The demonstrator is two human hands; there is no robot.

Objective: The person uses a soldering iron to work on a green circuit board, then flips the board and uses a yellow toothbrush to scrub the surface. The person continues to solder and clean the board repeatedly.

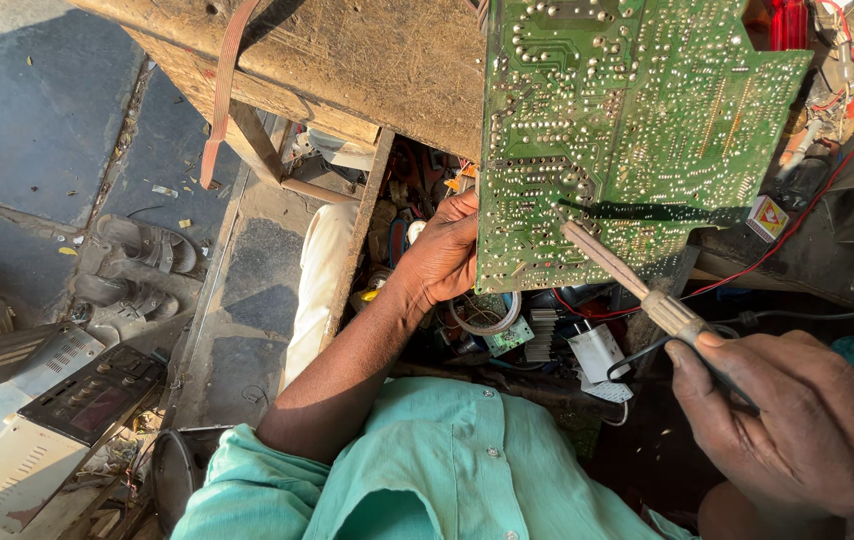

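At twelve to one o'clock in the head view, a green circuit board [637, 130] stands tilted up with its solder side facing the camera. The left hand [444, 255] grips its lower left edge, near nine o'clock of the board, fingers wrapped around the rim. The right hand [797, 420], at four o'clock, is closed around the handle of a soldering iron [637, 290]; its metal shaft slants up toward ten o'clock and the tip meets the board close to a dark notch along the lower edge.

A worn wooden desk [347, 60] runs across eleven o'clock. Below the board lie loose parts, a coil of solder wire [487, 318] and red wire [807, 215]. At eight o'clock, on the floor, sits an electronic unit with a dark display panel [87, 400], and sandals [142, 265] rest at nine o'clock.

To work this joint well, I judge the left hand should keep the board braced without rocking, while the right hand holds the tip flat against one pad only, since neighbouring pads sit very near. The cord [747, 320] trailing from the handle should stay slack so it does not drag the tip.
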